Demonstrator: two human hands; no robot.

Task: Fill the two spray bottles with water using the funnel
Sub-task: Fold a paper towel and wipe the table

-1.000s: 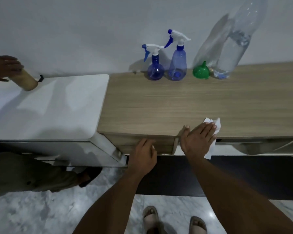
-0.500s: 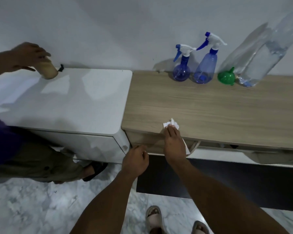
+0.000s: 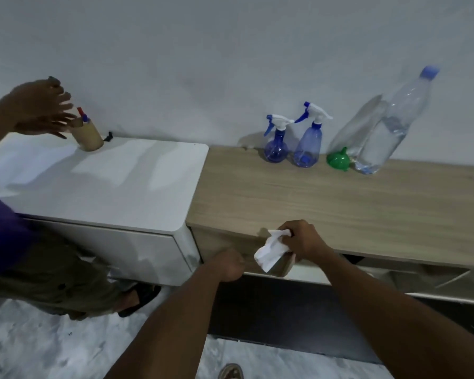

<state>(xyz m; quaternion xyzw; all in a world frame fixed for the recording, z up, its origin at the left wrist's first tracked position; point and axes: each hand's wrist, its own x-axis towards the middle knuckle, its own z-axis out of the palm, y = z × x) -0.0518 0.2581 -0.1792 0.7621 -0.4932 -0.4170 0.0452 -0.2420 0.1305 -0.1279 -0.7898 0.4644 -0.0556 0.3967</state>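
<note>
Head view: round spray bottle point(image 3: 276, 144), tall spray bottle point(image 3: 308, 144), funnel point(image 3: 338, 160) + water bottle point(image 3: 386, 132) at worktop point(image 3: 340, 203) back, well fwd-right of hands. R hand point(image 3: 303, 239) nearer, clamped on tissue point(image 3: 270, 251); L hand point(image 3: 229, 265) curled at drawer front, can't tell if it grips anything.
</note>
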